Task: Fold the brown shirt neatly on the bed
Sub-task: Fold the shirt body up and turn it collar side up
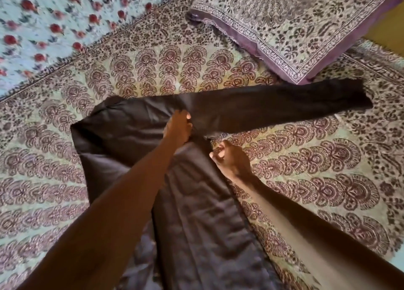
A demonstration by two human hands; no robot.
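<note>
The dark brown shirt (196, 202) lies spread on the patterned bedspread (328, 169), its body running toward me. One long sleeve (284, 103) stretches out to the right, toward the pillow. My left hand (178, 128) presses on the shirt near the shoulder, where the sleeve joins the body, fingers pinched on the cloth. My right hand (231, 158) is at the shirt's right side edge just below the armpit, fingers curled and gripping the cloth edge. The other sleeve is folded in or hidden on the left side.
A purple-edged patterned pillow (295, 27) lies at the upper right, close to the sleeve's cuff. A light blue sheet with red flowers (54, 23) covers the upper left. A yellow surface (389, 40) shows at the far right edge.
</note>
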